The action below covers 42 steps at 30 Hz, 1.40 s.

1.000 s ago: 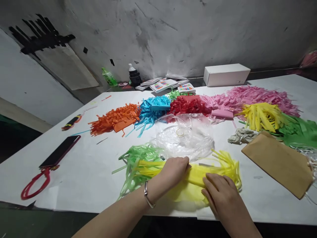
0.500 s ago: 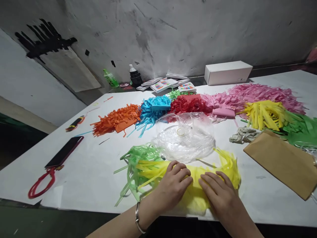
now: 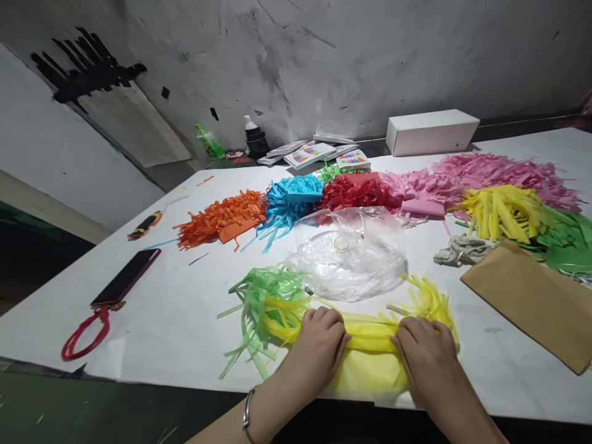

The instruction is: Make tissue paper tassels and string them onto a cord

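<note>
Yellow tissue paper point(image 3: 374, 333) with fringed ends lies near the table's front edge, its middle gathered into a rolled band and a flat sheet below it. My left hand point(image 3: 321, 342), with a silver bracelet on the wrist, is closed on the band's left part. Its right part is gripped by my right hand point(image 3: 425, 345), fingers curled over it. The fringe spreads out beyond each hand. Light green paper strips point(image 3: 263, 287) lie under and beside the left fringe. Just behind the band sits a clear plastic bag point(image 3: 351, 265).
Behind the bag are fringed paper bundles: orange point(image 3: 222, 216), blue point(image 3: 291, 197), red point(image 3: 356, 194) and pink point(image 3: 499, 176). A brown envelope point(image 3: 527, 302) lies right, a phone point(image 3: 124, 277) left. A white box point(image 3: 432, 134) and a green bottle point(image 3: 209, 142) stand at the back.
My hands have moved apart, and their fingers have curled in around the yellow paper. Its middle is now gathered into a band where it lay flatter under my fingers. The view shifted slightly.
</note>
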Motion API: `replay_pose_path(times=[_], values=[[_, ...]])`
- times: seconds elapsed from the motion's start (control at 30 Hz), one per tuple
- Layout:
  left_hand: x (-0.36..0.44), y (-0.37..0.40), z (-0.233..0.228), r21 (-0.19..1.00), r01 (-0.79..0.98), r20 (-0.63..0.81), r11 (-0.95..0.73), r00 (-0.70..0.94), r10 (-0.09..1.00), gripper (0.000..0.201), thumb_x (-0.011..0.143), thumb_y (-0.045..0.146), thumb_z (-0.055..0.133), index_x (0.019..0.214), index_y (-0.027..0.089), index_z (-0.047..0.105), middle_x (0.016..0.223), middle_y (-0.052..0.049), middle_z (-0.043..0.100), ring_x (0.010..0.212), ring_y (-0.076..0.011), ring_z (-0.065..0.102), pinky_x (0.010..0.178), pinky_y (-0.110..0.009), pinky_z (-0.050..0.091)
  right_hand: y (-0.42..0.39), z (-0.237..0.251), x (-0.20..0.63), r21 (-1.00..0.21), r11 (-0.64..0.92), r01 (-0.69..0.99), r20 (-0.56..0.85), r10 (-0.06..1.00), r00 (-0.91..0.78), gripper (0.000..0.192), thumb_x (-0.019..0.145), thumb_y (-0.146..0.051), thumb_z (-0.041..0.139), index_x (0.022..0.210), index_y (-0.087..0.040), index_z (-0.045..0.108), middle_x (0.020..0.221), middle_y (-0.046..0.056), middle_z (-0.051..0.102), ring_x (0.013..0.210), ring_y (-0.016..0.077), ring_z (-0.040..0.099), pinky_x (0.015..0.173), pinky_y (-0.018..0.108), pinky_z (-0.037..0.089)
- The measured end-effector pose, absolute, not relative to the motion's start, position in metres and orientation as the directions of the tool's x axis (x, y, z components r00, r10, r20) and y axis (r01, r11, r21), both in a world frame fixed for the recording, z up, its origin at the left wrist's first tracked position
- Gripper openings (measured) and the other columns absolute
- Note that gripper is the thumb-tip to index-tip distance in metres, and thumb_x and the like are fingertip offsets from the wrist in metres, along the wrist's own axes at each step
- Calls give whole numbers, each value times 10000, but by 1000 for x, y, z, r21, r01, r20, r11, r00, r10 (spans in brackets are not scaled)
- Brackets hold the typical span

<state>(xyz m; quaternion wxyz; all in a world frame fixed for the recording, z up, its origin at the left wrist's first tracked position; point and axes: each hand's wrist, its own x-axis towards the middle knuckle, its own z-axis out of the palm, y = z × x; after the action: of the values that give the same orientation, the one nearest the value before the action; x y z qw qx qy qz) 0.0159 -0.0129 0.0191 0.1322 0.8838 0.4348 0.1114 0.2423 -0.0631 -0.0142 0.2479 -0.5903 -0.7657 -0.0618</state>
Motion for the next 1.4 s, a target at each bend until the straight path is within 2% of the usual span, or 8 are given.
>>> replay_pose_path(times=[0.27, 0.37, 0.57, 0.87, 1.0, 1.1, 1.2, 1.4], values=[[27, -1, 28, 222, 834, -94, -506, 534, 840, 242, 968, 229, 508, 793, 173, 666, 949, -73, 639, 930, -262, 551, 829, -444, 405, -48, -16, 246, -114, 230, 966, 420, 893, -163, 293, 988, -236, 493, 704, -216, 564, 718, 29, 586, 723, 211, 522, 736, 379, 304], [28, 0, 31, 211, 831, -121, -514, 544, 830, 267, 975, 238, 498, 782, 170, 670, 949, -74, 642, 918, -262, 556, 805, -438, 404, -50, -11, 244, -108, 202, 973, 459, 879, -131, 219, 985, -227, 508, 791, -199, 605, 805, 49, 634, 791, 227, 573, 816, 419, 337], [26, 2, 32, 216, 817, -128, -535, 567, 814, 254, 961, 242, 540, 755, 167, 669, 938, -66, 647, 919, -254, 563, 810, -421, 388, -58, -6, 232, -221, 542, 811, 636, 710, -302, 161, 993, -161, 496, 974, -196, 652, 956, 43, 706, 987, 196, 628, 1056, 435, 312], [22, 22, 36, 222, 787, -138, -575, 609, 781, 287, 946, 215, 552, 681, 162, 648, 801, -50, 649, 802, -213, 589, 756, -374, 388, -54, -12, 229, -124, 561, 819, 625, 685, -374, 275, 1005, -99, 390, 1008, -137, 662, 887, 61, 709, 903, 201, 626, 1033, 442, 315], [23, 15, 35, 215, 787, -8, -579, 594, 805, 92, 899, 245, 641, 921, 157, 649, 1037, -92, 655, 975, -275, 568, 874, -447, 380, -53, -14, 227, -124, 553, 824, 628, 687, -366, 342, 999, -60, 330, 969, -125, 665, 835, 68, 685, 856, 194, 611, 1011, 441, 334], [24, 4, 30, 229, 657, 207, -718, 688, 696, 233, 868, 309, 700, 1037, 177, 609, 1132, -83, 639, 1038, -280, 538, 959, -483, 341, -54, -16, 225, -245, 516, 821, 628, 730, -271, 291, 1004, -99, 375, 947, -142, 657, 844, 62, 677, 852, 188, 609, 1007, 450, 337], [24, -2, 22, 180, 582, 346, -793, 717, 605, 55, 921, 140, 572, 939, 184, 600, 1016, -55, 660, 963, -235, 538, 947, -456, 336, -55, -15, 222, -293, 495, 818, 631, 743, -223, 213, 999, -148, 443, 976, -156, 655, 911, 61, 693, 902, 201, 617, 1018, 464, 324], [18, 1, 11, 161, 484, 462, -860, 733, 500, 177, 951, 92, 517, 945, 219, 640, 819, -4, 663, 866, -182, 533, 954, -433, 315, -55, -14, 226, -139, 553, 821, 655, 674, -343, 298, 1012, -97, 380, 1013, -125, 677, 859, 56, 713, 919, 212, 612, 1052, 459, 316]])
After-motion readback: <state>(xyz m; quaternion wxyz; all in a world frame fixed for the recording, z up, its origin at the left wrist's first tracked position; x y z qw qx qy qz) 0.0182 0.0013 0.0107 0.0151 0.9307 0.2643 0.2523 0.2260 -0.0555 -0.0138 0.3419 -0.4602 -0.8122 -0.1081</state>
